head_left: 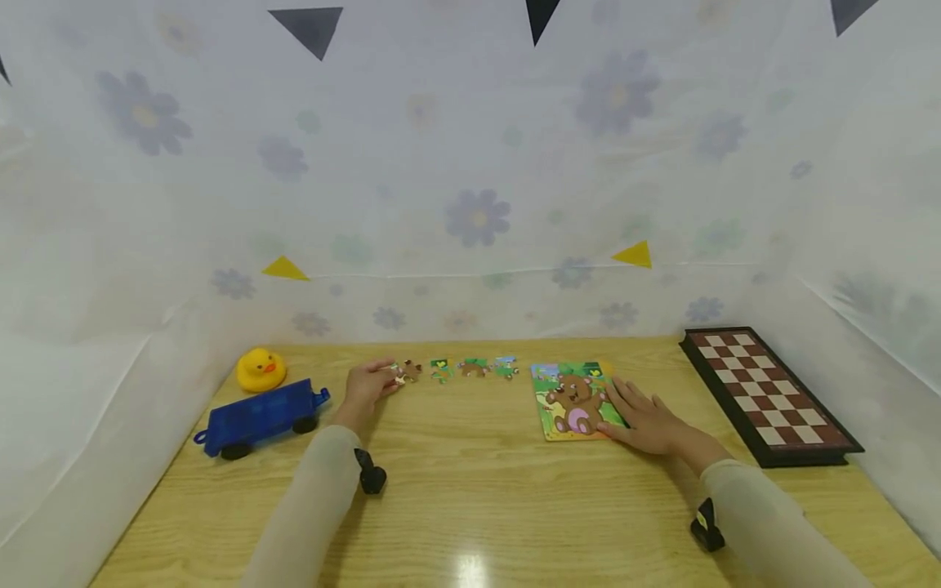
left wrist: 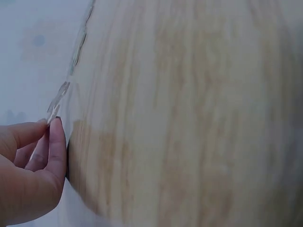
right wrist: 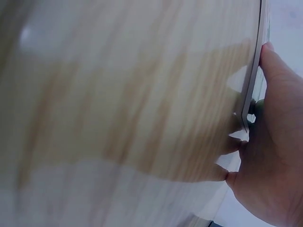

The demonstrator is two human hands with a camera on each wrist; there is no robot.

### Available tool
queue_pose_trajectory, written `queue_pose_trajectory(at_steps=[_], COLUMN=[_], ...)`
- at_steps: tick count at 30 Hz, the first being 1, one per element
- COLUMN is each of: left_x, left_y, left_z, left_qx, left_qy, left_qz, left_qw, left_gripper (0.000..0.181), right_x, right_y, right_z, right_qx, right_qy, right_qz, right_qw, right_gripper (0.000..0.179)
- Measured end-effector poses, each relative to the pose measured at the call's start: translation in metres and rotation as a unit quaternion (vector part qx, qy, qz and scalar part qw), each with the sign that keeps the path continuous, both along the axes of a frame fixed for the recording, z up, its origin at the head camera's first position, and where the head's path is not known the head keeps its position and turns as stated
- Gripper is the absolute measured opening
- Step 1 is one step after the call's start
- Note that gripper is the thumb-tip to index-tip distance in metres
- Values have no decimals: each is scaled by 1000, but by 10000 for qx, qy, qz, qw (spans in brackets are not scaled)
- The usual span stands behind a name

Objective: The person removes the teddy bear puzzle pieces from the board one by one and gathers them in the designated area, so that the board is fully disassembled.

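My left hand pinches the edge of a brown bear jigsaw piece at the back of the table. The left wrist view shows that hand's thumb and fingertips together at the piece, seen edge-on. Several more pieces lie in a row to its right, among them a brown and green jigsaw piece and a blue and green one. My right hand rests with fairly straight fingers along the right edge of a flat bear puzzle; its thumb lies on the puzzle's lower right corner.
At the left, a yellow rubber duck sits behind a blue toy trailer with black wheels. A brown and white checkered game board lies at the right. Behind the wooden table hangs a flowered white sheet.
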State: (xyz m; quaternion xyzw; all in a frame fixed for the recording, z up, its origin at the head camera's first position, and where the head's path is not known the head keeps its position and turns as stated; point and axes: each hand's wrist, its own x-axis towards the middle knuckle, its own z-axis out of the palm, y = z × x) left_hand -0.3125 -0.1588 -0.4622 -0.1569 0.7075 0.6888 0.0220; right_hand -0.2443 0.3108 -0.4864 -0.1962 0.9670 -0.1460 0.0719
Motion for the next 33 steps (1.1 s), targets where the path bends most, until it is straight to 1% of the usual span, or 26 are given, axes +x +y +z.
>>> queue_pose_trajectory(at_steps=[5,8,12,16,19,23,26,29,33], left_x=[-2,-4,-5,-3,-3,-5,-5,-3,-2], left_y=[3,4,4,1,-2,-8,-7,2,22], left_z=[3,3,0,-3,-6,-10,-7,-2,5], left_qx=[-360,-456,-451,-471,-250,201,247,248,519], left_qy=[75,127,202,199,184,163,144,249,417], left_qz=[27,145,293,290,257,84,-152,-368,-725], left_qw=[9993,9988,9984,9983,9992,9996,9995,9987,9951], left_gripper=[35,35,35,36,37,39,40,41,40], right_x=[-4,-4,-4,-2,-1,-3,-7,-9,-8], right_y=[0,-1,-2,-3,-3,-2,1,3,4], right_z=[-6,-6,-4,-1,2,0,-7,-11,-10], right_qx=[17,-4,-15,-29,-136,-96,17,24,14], right_qy=[-26,-24,-13,-60,-78,-117,-141,-140,-144], right_qz=[-24,-29,-26,-13,39,17,-43,-51,-74], right_qw=[10000,10000,10000,10000,9999,9999,9999,9999,9999], right_gripper=[90,91,90,89,87,89,93,93,93])
